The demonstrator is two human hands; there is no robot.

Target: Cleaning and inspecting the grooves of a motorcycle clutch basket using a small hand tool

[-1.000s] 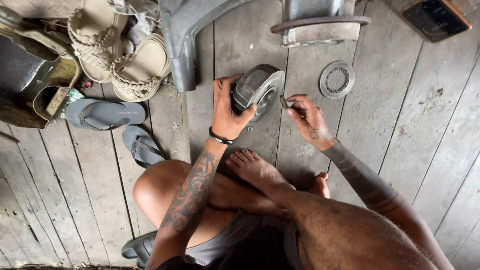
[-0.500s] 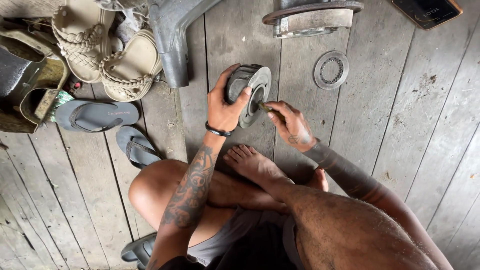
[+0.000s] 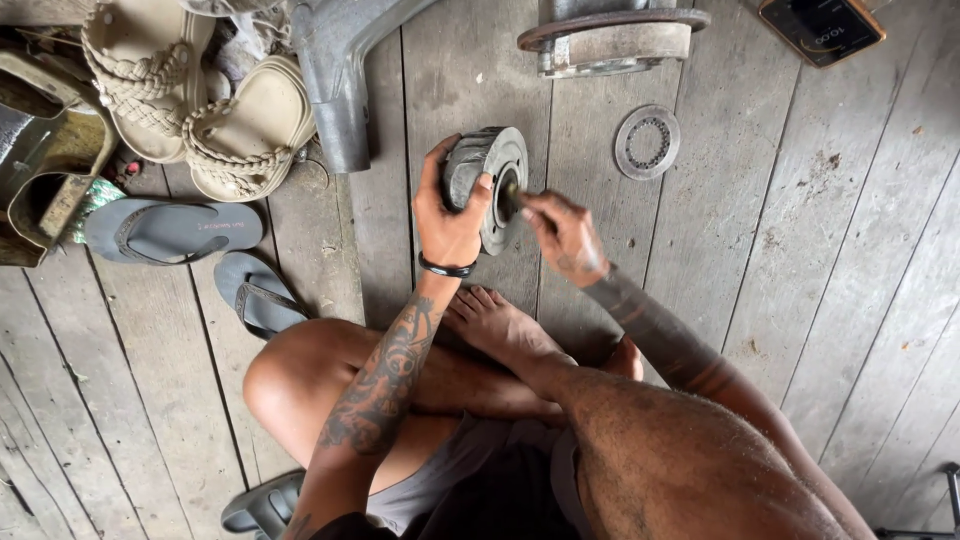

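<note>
At the far left of my view a dented metal box sits at the edge of the plank floor, with a pair of woven beige sandals just right of it. Nearer, a pair of grey flip-flops lies on the boards, one behind the other. A grey cast metal housing reaches in from the far edge, just beside the sandals.

In the middle, my left hand, a black band at the wrist, is wrapped around the rim of a round grey metal drum, holding it on edge just above the floor, its open face turned to the right. My right hand is pinched narrow, fingertips pressed to the drum's centre hub; whatever small piece they may grip is too blurred for me to tell. My crossed legs and a bare foot lie near, below both hands.

Right of the drum, a flat toothed ring plate lies apart on the boards. Beyond it stands a heavy round metal part, and a phone lies at the far right.
</note>
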